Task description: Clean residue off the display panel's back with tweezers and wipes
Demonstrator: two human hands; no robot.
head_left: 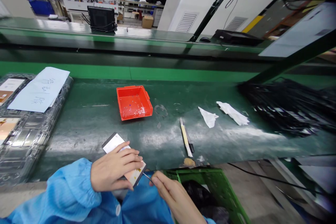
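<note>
My left hand is closed around a thin rectangular phone-like panel with a white face, held tilted at the near edge of the green bench. My right hand pinches a thin metal tweezer-like tool whose tip touches the panel's lower right corner. Both arms wear blue sleeves. An orange tray with small scraps inside sits on the bench beyond my hands.
Clear plastic trays with a handwritten paper sheet lie at left. A white stick and a dark pen and two crumpled wipes lie at right. A black tray stack sits far right. A green crate stands below.
</note>
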